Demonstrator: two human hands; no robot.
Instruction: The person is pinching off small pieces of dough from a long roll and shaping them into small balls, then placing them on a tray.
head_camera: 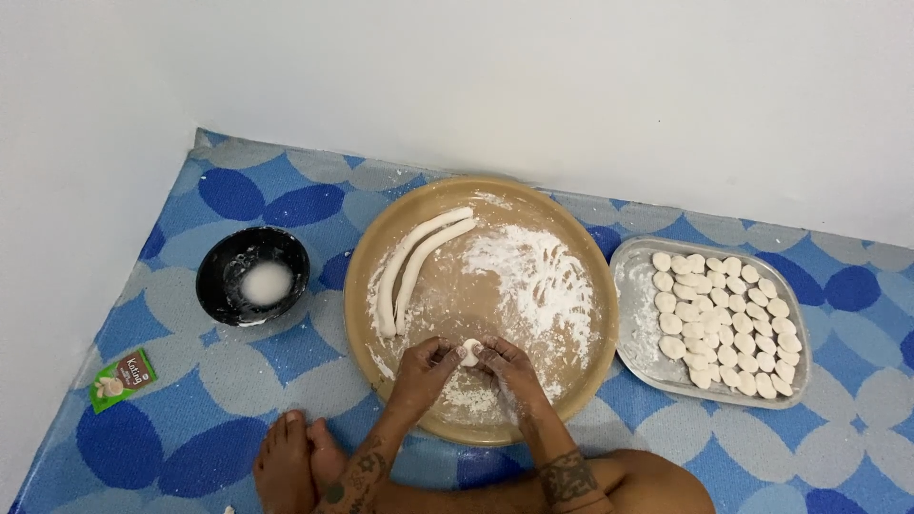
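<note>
A black bowl (252, 276) of white flour sits left of the round floured tray (381, 249) holding two dough ropes (411, 262). Over its near edge, the left hand (426, 366) and right hand (507, 365) together pinch a small dough piece (470, 351), likely soft, light and easily squashed, best held by its edges. A metal tray (630, 314) of shaped pieces lies right.

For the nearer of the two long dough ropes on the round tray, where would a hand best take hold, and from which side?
Probably at its near end, from above. The dough rope lies flat on the floured round tray, curving away toward the far rim, close beside a second rope. Its near end, by the left hand, sits closest and open; a mid-length grip would likely let soft dough sag.
</note>
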